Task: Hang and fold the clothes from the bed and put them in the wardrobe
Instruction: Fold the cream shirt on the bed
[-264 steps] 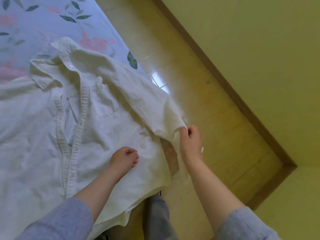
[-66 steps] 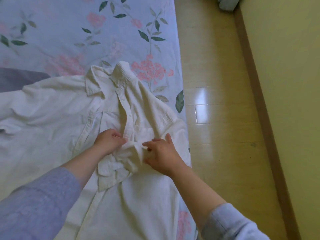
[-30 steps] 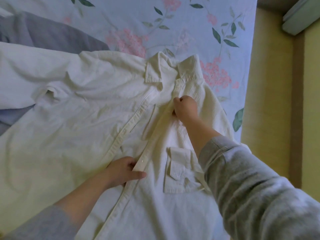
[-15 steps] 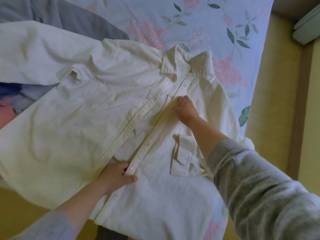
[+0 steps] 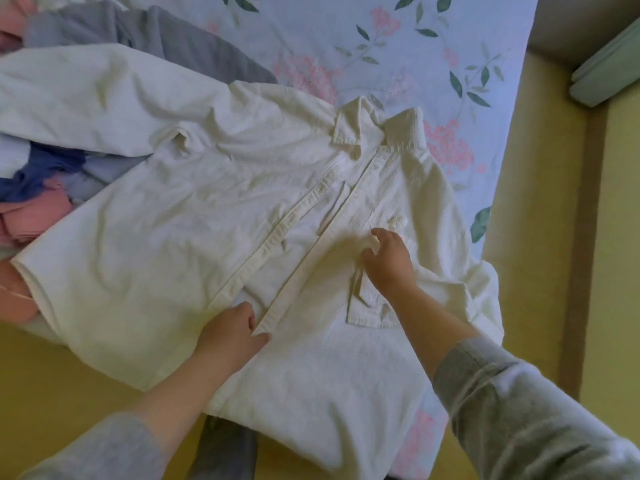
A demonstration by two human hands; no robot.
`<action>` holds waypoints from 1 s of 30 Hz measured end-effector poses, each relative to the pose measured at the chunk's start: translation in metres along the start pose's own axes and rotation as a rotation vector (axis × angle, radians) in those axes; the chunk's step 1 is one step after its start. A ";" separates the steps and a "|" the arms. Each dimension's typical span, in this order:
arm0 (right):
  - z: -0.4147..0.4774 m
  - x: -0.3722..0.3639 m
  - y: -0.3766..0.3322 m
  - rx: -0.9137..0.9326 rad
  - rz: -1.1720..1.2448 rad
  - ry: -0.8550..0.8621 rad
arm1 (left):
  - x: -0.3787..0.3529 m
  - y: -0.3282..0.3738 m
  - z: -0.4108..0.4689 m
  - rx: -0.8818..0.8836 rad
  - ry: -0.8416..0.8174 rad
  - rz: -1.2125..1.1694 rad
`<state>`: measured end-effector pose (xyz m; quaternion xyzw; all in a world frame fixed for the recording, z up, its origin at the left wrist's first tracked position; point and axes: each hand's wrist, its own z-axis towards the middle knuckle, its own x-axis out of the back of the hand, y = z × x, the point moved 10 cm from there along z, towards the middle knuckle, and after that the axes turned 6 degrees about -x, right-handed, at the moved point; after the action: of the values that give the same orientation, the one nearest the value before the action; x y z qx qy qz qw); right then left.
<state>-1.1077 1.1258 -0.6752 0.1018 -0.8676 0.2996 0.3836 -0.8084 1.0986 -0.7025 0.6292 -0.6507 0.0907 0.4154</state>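
One white shirt (image 5: 180,244) lies front-up and unbuttoned on the floral bed sheet (image 5: 408,39), collar towards the far side and hem hanging over the near edge. The left hand (image 5: 232,330) pinches the lower end of the button placket (image 5: 311,261) between thumb and curled fingers, while the right hand (image 5: 389,259) rests on the chest just above the one flapped pocket (image 5: 367,308), fingers slightly bent and apart. One grey garment (image 5: 166,36) lies beyond the shirt, and pink and blue clothes (image 5: 38,199) are bunched at the left.
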 end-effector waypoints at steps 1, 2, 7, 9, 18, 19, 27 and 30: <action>-0.006 0.006 0.008 -0.007 -0.011 0.018 | 0.002 0.008 0.001 -0.010 -0.007 -0.070; -0.012 0.014 0.016 -0.004 -0.036 0.038 | 0.002 0.017 0.002 -0.022 -0.025 -0.138; -0.023 0.045 0.075 -0.049 -0.560 -0.103 | -0.001 0.076 0.012 -0.120 -0.060 -0.263; -0.027 0.053 0.089 0.000 -0.645 -0.139 | -0.003 0.098 0.017 -0.152 -0.054 -0.262; -0.051 0.158 0.171 0.003 -0.255 0.307 | -0.031 0.215 0.042 -0.269 -0.032 -0.194; -0.054 0.178 0.198 -0.098 -0.107 0.385 | -0.035 0.231 0.044 -0.283 -0.042 -0.177; -0.059 0.224 0.335 -0.598 0.918 0.500 | -0.068 0.344 0.069 -0.422 -0.081 0.068; -0.068 0.187 0.361 -0.750 1.251 0.425 | -0.096 0.361 0.077 -0.373 -0.156 0.185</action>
<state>-1.3417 1.4647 -0.6627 -0.6063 -0.7148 0.1592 0.3100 -1.1772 1.1897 -0.6680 0.4839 -0.7414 -0.0425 0.4630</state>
